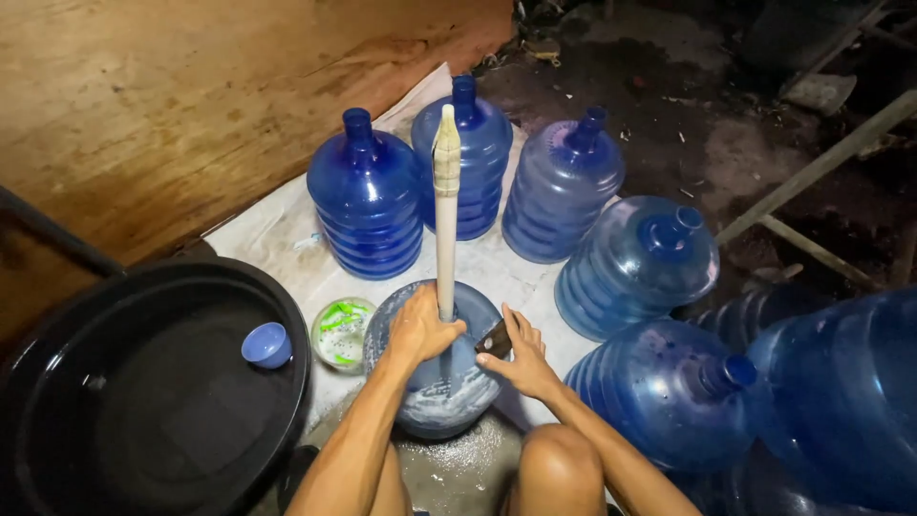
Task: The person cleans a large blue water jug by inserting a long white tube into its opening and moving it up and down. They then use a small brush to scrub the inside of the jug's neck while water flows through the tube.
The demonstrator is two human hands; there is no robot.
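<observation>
A blue water jug (449, 397) with soapy foam inside stands upright on the ground between my knees. A long pale stick (446, 210) goes down through its neck and rises straight up. My left hand (420, 330) is wrapped around the stick right at the jug's mouth. My right hand (516, 355) rests on the jug's shoulder and pinches a small dark scrubbing pad (494, 339) against it.
A big black tub (57, 382) of water with a small blue cap (266, 345) floating in it sits at my left. A round container (342, 333) with green bits stands beside the jug. Several blue jugs (366, 196) ring the far side and right. A wooden board (143, 105) lies behind.
</observation>
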